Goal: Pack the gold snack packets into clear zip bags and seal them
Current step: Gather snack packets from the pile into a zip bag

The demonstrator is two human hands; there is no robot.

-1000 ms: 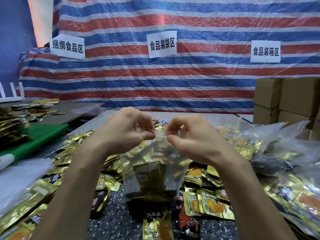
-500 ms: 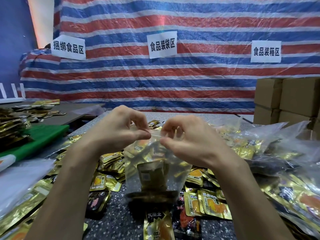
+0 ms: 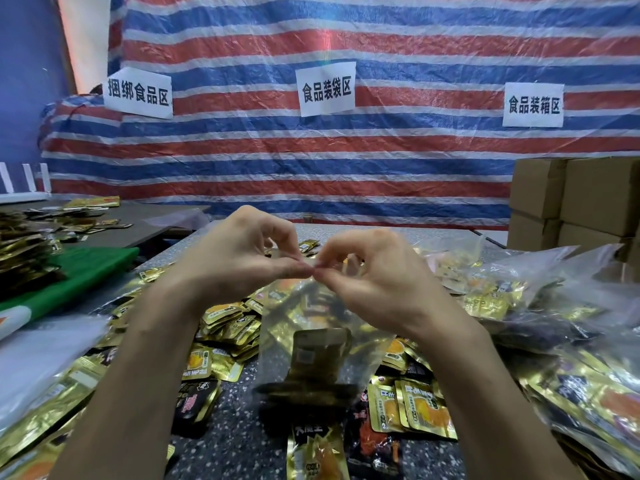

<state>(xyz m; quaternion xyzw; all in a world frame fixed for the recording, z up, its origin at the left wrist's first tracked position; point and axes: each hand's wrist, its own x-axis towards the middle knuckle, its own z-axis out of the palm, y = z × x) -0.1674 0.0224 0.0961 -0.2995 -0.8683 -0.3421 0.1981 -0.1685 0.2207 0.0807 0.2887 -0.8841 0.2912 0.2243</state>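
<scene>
Zip bag point(image 3: 311, 341) hangs upright, mouth pinched overhead.

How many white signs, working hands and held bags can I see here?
White signs: 3
Hands: 2, left hand and right hand
Clear zip bag, pinched by both hands: 1
Total: 6

Left hand point(image 3: 239, 258) and right hand point(image 3: 381, 278), raised over bench point(image 3: 235, 441), fingertips meeting, each pinching top edge of clear zip bag point(image 3: 277, 327); bag hangs below, gold snack packets point(image 3: 320, 355) inside; loose gold packets point(image 3: 228, 323) strewn on speckled bench; filled clear bags point(image 3: 519, 292) heaped right; cardboard boxes point(image 3: 581, 199) beyond; striped tarp point(image 3: 346, 161) behind, three white signs point(image 3: 327, 87).
</scene>
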